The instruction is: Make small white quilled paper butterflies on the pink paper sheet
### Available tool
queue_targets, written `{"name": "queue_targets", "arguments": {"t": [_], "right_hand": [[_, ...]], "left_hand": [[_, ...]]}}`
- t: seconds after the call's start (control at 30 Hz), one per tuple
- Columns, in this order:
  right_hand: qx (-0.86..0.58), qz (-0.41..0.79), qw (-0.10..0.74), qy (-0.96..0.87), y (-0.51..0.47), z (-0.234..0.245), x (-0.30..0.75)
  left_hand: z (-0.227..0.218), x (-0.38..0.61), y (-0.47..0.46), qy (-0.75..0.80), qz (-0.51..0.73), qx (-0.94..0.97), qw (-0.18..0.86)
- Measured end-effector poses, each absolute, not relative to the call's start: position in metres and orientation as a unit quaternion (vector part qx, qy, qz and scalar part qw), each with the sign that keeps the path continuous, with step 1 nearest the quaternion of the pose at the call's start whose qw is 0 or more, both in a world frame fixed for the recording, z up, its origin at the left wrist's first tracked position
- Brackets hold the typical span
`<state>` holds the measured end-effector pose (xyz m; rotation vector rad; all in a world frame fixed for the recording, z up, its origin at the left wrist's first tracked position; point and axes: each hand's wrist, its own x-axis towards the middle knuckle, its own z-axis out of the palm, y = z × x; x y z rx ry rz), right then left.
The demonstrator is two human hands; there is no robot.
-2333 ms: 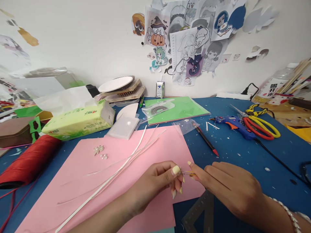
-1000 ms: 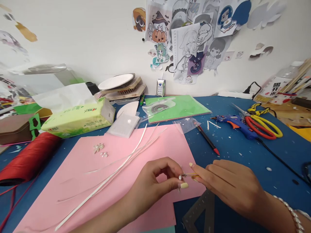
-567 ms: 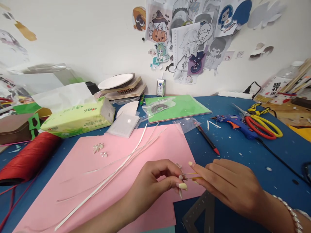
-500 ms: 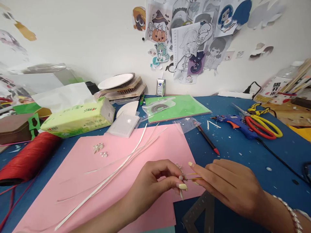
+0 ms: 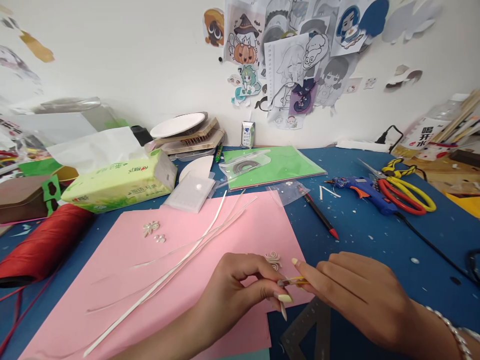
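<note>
My left hand [image 5: 245,282] is closed in a pinch on a small rolled paper strip [image 5: 280,283]. A short white end hangs below its fingertips. My right hand [image 5: 362,290] grips thin yellow tweezers [image 5: 299,280], whose tips reach the roll between my left fingers. Just beyond the fingertips, a scrolled paper curl [image 5: 273,260] lies on the pink sheet [image 5: 240,230]. Long white paper strips [image 5: 180,265] stretch across that sheet, left of my hands. Farther left are a beaded ornament [image 5: 151,228] and several white pearls [image 5: 160,238].
A metal set square [image 5: 325,327] lies partly under my right hand. To the right are a black pencil [image 5: 322,215], a blue glue gun [image 5: 362,190] and scissors [image 5: 407,195]. Red thread spool [image 5: 45,245] and tissue pack [image 5: 123,185] stand left; a green sheet [image 5: 288,165] lies behind.
Both hands have shifted slightly down, and the tweezers have turned a little at the roll. More of the scrolled paper curl shows behind my fingers.
</note>
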<state>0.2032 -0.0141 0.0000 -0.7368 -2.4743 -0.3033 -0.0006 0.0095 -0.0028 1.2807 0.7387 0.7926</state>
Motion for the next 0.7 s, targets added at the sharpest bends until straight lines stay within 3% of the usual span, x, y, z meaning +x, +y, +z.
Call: {"name": "queue_targets", "arguments": {"t": [0.37,0.7], "right_hand": [[-0.277,-0.094,0.261,-0.92,-0.0181,-0.0026,0.205],[-0.285,-0.166,0.269,-0.905,-0.0093,0.007,0.2009]], "left_hand": [[-0.0053,-0.0008,0.0061,0.312,0.358,0.561,0.678],[0.0004,-0.0006,0.0109,0.372,0.337,0.725,0.472]]}}
